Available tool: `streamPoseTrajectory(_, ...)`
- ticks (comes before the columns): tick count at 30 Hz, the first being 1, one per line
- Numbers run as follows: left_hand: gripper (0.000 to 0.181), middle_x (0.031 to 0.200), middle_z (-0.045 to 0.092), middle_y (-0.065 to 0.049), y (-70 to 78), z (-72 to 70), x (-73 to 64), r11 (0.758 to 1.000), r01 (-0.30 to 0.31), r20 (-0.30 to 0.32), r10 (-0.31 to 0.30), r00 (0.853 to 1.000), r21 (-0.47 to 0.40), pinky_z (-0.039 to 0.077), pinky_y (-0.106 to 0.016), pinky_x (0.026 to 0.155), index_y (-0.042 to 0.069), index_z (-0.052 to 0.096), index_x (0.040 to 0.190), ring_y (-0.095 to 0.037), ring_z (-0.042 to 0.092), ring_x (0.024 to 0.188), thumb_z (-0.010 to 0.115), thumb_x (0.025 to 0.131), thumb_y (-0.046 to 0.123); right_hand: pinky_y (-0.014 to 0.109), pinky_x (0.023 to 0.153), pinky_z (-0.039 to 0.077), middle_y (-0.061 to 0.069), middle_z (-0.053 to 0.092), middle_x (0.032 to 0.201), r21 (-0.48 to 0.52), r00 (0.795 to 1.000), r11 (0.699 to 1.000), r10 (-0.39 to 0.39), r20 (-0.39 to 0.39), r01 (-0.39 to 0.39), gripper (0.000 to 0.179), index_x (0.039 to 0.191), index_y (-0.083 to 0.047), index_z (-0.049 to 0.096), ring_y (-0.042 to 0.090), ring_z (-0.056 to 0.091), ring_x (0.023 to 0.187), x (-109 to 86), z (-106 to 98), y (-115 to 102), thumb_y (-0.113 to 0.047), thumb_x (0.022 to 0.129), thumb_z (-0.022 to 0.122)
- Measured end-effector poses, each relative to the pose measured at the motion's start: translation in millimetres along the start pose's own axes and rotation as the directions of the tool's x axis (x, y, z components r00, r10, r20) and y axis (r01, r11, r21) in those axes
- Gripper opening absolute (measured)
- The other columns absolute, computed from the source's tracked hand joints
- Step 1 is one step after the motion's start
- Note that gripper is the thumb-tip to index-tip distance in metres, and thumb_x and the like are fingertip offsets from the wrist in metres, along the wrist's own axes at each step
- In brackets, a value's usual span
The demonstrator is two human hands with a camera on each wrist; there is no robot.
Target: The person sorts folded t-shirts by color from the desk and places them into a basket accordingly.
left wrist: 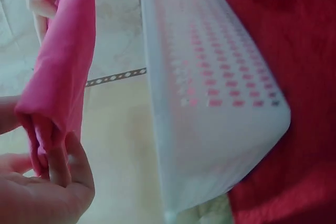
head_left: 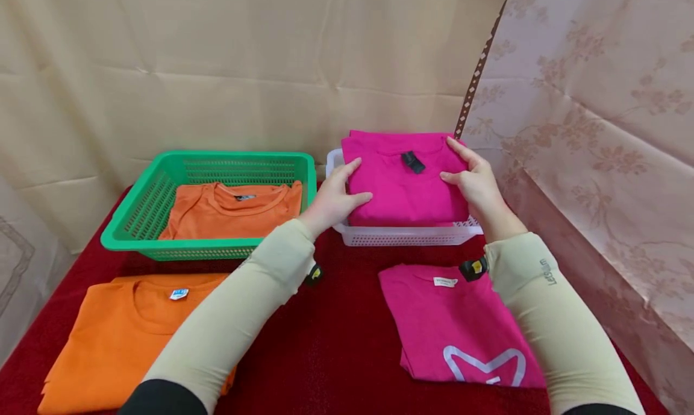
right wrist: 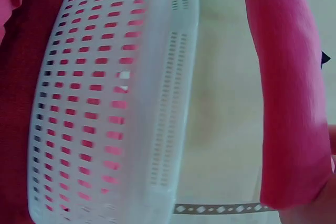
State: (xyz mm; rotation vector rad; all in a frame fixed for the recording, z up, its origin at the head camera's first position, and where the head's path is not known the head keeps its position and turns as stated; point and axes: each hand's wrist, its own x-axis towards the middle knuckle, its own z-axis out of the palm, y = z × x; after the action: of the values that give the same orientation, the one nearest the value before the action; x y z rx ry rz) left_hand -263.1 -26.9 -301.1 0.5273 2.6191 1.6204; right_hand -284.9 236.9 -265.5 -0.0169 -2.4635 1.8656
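Note:
Both hands hold a folded magenta T-shirt (head_left: 406,195) with a black neck label, raised over the white basket (head_left: 401,237). My left hand (head_left: 336,198) pinches its left edge, thumb on top and fingers beneath. At the opposite edge my right hand (head_left: 479,183) grips the cloth, its thumb and a fingertip on the upper face. In the left wrist view the folded T-shirt (left wrist: 68,61) stands apart from the basket rim. The right wrist view shows the same gap between T-shirt (right wrist: 289,93) and basket wall (right wrist: 94,98); pink shows through the holes.
A green basket (head_left: 206,246) holding a folded orange T-shirt (head_left: 233,213) stands to the left. In front of it lie folded orange T-shirts (head_left: 114,336). Another magenta T-shirt (head_left: 455,324) with a star print lies on the red cloth (head_left: 320,355). Curtains (head_left: 217,71) hang behind.

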Motion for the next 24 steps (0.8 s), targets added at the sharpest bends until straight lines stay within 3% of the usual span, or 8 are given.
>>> streamPoseTrajectory(8, 0.082, 0.161, 0.026, -0.013, -11.0, 19.6, 8.7, 0.999, 0.043, 0.028, -0.043, 0.999, 0.027, 0.033, -0.042, 0.118, 0.013, 0.021, 0.159, -0.026, 0.025, 0.149, 0.067, 0.093, 0.028, 0.013, 0.085, 0.040, 0.003, 0.032, 0.161, 0.032, 0.990, 0.999, 0.024, -0.136, -0.020, 0.064, 0.147, -0.019, 0.048, 0.013, 0.038, 0.134, 11.7, 2, 24, 0.007, 0.090, 0.059)
streamPoseTrajectory(13, 0.083, 0.162, 0.026, -0.013, -20.1, 27.3, 17.7, 0.994, 0.042, 0.041, -0.046, 0.998, 0.097, 0.031, -0.043, 0.119, 0.012, 0.020, 0.159, -0.028, 0.025, 0.149, 0.068, 0.093, 0.027, 0.013, 0.077, 0.044, 0.005, 0.046, 0.152, 0.093, 0.985, 0.995, 0.053, -0.165, -0.038, 0.060, 0.143, -0.018, 0.054, 0.005, 0.052, 0.108, 19.8, 2, 40, 0.007, 0.089, 0.061)
streamPoseTrajectory(16, 0.082, 0.163, 0.024, -0.014, -26.8, 31.7, 24.4, 0.986, 0.044, 0.043, -0.051, 0.998, 0.159, 0.027, -0.043, 0.122, 0.011, 0.020, 0.159, -0.028, 0.022, 0.151, 0.067, 0.093, 0.027, 0.014, 0.074, 0.045, 0.005, 0.052, 0.144, 0.119, 0.978, 0.992, 0.071, -0.196, -0.048, 0.056, 0.140, -0.014, 0.058, 0.002, 0.053, 0.098, 25.9, 4, 51, 0.007, 0.087, 0.064)
streamPoseTrajectory(21, 0.082, 0.163, 0.022, -0.018, -34.3, 36.8, 31.3, 0.967, 0.060, 0.044, -0.073, 0.996, 0.246, 0.022, -0.042, 0.123, 0.010, 0.019, 0.159, -0.030, 0.018, 0.152, 0.067, 0.094, 0.024, 0.014, 0.088, 0.039, 0.003, 0.044, 0.154, 0.081, 0.972, 0.995, 0.083, -0.221, -0.066, 0.054, 0.138, -0.009, 0.059, 0.007, 0.040, 0.129, 35.9, 10, 67, 0.006, 0.086, 0.065)
streamPoseTrajectory(24, 0.082, 0.163, 0.023, -0.019, -35.6, 39.6, 33.4, 0.955, 0.063, 0.050, -0.081, 0.995, 0.290, 0.021, -0.042, 0.124, 0.008, 0.019, 0.159, -0.031, 0.018, 0.153, 0.067, 0.094, 0.025, 0.014, 0.092, 0.037, 0.004, 0.041, 0.156, 0.062, 0.966, 0.995, 0.090, -0.242, -0.077, 0.053, 0.137, -0.008, 0.059, 0.009, 0.031, 0.139, 39.1, 12, 73, 0.006, 0.086, 0.066)
